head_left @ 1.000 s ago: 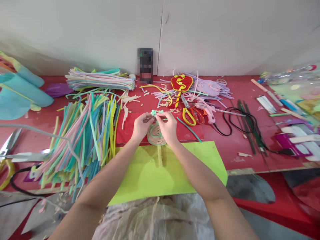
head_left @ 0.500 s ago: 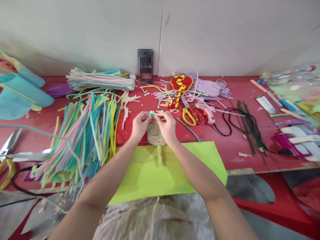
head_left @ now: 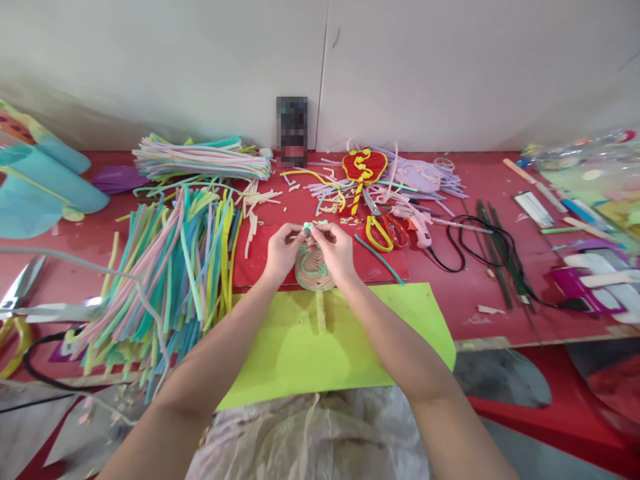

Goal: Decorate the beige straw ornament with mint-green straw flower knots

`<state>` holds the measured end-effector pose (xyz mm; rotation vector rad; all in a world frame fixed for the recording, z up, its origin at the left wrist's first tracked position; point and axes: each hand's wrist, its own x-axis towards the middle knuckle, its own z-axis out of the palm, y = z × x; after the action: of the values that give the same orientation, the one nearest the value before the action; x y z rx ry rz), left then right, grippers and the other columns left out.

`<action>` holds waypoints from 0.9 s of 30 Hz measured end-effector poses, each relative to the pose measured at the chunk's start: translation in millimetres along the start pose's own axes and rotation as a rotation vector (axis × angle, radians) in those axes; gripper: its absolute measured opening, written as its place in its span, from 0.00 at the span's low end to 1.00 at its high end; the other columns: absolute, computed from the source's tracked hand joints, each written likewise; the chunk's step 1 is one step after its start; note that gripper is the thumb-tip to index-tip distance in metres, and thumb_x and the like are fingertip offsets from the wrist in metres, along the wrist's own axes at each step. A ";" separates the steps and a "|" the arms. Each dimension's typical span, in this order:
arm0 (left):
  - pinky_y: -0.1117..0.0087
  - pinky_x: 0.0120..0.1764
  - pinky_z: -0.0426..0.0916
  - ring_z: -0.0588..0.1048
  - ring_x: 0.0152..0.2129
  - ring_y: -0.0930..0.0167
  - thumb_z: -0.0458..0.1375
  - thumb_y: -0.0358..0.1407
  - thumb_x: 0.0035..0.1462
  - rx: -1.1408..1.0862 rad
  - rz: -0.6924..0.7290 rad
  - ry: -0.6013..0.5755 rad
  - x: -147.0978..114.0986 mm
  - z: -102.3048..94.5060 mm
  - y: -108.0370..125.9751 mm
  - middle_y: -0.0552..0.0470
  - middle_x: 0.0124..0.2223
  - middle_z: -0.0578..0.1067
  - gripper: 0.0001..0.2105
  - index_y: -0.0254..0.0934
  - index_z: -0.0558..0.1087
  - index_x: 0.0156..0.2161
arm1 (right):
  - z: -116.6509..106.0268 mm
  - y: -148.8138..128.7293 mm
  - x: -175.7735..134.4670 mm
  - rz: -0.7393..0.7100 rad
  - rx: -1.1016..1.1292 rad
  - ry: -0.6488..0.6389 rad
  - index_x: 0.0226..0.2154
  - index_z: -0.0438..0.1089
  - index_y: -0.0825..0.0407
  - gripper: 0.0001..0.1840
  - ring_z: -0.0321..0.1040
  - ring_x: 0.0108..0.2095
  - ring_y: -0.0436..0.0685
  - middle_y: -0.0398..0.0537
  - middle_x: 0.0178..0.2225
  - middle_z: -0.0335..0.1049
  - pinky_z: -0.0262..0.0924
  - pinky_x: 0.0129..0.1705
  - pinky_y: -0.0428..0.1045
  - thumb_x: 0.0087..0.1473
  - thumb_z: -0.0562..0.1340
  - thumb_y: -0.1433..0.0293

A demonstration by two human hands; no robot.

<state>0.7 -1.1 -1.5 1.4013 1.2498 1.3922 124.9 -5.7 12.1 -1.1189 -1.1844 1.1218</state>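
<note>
At far left, large scissors (head_left: pixel 19 293) lie beside a loose spread of pastel fuzzy stems (head_left: pixel 150 273), which spills over the table's front edge.

At centre, the left hand (head_left: pixel 281 253) pinches a small mint-green piece (head_left: pixel 307 227), its thumb and fingertips closed. The right hand (head_left: pixel 338 252), just beside it, is closed in a pinch on the same piece; fingers hide part of the contact. Compared with 0.5 seconds earlier, the left hand has eased slightly toward the right hand, and less of the piece shows; the tools and stems around lie as before.

Just below the fingers, a coiled beige-and-green disc (head_left: pixel 311 273) lies flat, its stem reaching over a lime-green sheet (head_left: pixel 295 373) that extends past the front edge.

Right of the hands, 1 teal stem (head_left: pixel 379 259) lies diagonally, then yellow-handled scissors (head_left: pixel 379 233) and a pink glue gun (head_left: pixel 417 223). Between the lime sheet and the dark rods (head_left: pixel 500 257) farther right, a stretch of red tabletop (head_left: pixel 453 300) gives sideways room.
</note>
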 end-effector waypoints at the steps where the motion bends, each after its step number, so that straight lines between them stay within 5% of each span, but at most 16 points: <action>1: 0.72 0.35 0.68 0.73 0.29 0.74 0.55 0.41 0.55 0.028 0.010 -0.017 0.4 -0.7 1.3 0.53 0.30 0.74 0.09 0.37 0.71 0.32 | -1.9 -0.4 1.3 -0.011 -0.010 0.004 0.32 0.67 0.51 0.17 0.70 0.25 0.52 0.42 0.23 0.70 0.69 0.30 0.49 0.49 0.60 0.54; 10: 0.73 0.39 0.66 0.73 0.35 0.73 0.52 0.37 0.57 0.203 0.163 -0.125 8.4 -13.2 4.4 0.51 0.37 0.74 0.07 0.38 0.69 0.39 | -13.2 -2.2 8.8 -0.037 -0.061 -0.108 0.30 0.70 0.51 0.14 0.70 0.23 0.52 0.41 0.21 0.69 0.67 0.31 0.49 0.47 0.63 0.58; 16: 0.73 0.38 0.63 0.70 0.31 0.73 0.52 0.34 0.56 0.320 0.237 -0.243 11.6 -21.3 5.5 0.53 0.32 0.72 0.05 0.38 0.70 0.34 | -18.2 2.4 11.7 -0.019 -0.045 -0.182 0.30 0.70 0.51 0.15 0.69 0.23 0.51 0.41 0.21 0.70 0.67 0.31 0.50 0.46 0.64 0.57; 27: 0.76 0.31 0.62 0.68 0.25 0.76 0.50 0.35 0.58 0.148 0.057 0.005 -1.7 0.4 2.7 0.57 0.26 0.66 0.07 0.37 0.64 0.29 | -3.6 5.1 6.1 0.063 0.056 -0.066 0.29 0.71 0.52 0.15 0.69 0.24 0.52 0.41 0.20 0.70 0.66 0.34 0.49 0.44 0.65 0.57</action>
<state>1.6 -3.3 0.7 1.5454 1.3482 1.3648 128.6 0.7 7.5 -1.0907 -1.1685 1.2410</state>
